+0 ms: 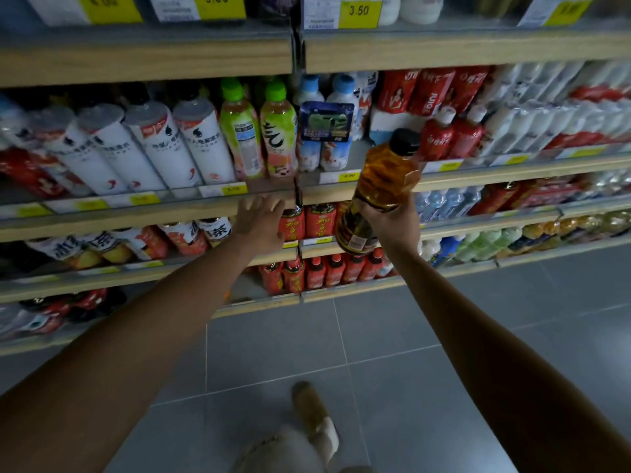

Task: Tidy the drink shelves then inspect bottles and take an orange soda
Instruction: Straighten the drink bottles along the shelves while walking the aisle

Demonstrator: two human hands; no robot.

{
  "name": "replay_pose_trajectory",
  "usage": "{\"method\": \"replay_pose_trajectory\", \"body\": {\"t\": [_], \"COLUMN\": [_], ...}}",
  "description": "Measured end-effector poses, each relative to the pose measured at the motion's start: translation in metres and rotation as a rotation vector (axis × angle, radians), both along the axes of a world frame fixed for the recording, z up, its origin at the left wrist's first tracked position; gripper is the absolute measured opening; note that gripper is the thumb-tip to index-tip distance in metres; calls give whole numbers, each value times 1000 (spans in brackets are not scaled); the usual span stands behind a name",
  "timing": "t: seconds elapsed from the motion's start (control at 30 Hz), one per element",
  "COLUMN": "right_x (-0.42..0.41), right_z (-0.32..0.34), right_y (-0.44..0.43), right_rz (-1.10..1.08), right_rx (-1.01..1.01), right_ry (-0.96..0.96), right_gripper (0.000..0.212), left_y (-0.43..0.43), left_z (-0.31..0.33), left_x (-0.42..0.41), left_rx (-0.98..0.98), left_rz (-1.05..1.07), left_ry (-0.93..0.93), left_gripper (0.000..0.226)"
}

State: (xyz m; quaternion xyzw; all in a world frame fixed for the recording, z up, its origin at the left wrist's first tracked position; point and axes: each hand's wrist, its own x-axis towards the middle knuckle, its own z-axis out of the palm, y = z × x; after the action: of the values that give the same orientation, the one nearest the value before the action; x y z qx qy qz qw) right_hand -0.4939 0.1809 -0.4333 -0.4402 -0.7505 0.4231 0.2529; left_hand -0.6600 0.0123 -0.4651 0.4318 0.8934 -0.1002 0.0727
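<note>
Right hand: grips amber bottle, black cap, tilted; inspection step, likely. Left hand: fingers spread, empty, near shelf edge. Next: check label, reshelve.

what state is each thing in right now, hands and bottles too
left hand, fingers spread, holds nothing, reaching at the shelf edge
right hand, grips the amber bottle low on its body
amber bottle, off the shelf, tilted, black cap on
green-capped bottles, upright on the shelf, capped
red cans, upright on the shelf
</note>
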Motion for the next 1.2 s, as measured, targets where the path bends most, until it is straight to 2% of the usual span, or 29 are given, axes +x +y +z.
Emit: {"method": "replay_pose_trajectory", "body": {"t": [0.17, 0.3, 0.53, 0.73, 0.97, 1.2], "right_x": [8, 3, -46, -123, -239, -326], "right_z": [5, 9, 24, 28, 19, 3], "right_y": [-70, -140, -257, -340, -431, -488], "right_rz": [166, 237, 419, 504, 445, 463], "right_rx": [119, 82, 21, -23, -66, -111], "right_ry": [-45, -3, -12, -4, -42, -74], "right_gripper": [78, 76, 77, 78, 71, 73], "left_y": [-77, -154, -280, -375, -470, -514], "left_z": [9, 20, 46, 47, 30, 11], "left_x": [14, 22, -7, -77, -186, -282], "left_rx": [59, 48, 47, 58, 99, 95], "left_rz": [-5, 22, 195, 279, 305, 193], "left_ry": [90, 144, 167, 165, 121, 117], "left_gripper": [59, 56, 57, 64, 70, 83]}}
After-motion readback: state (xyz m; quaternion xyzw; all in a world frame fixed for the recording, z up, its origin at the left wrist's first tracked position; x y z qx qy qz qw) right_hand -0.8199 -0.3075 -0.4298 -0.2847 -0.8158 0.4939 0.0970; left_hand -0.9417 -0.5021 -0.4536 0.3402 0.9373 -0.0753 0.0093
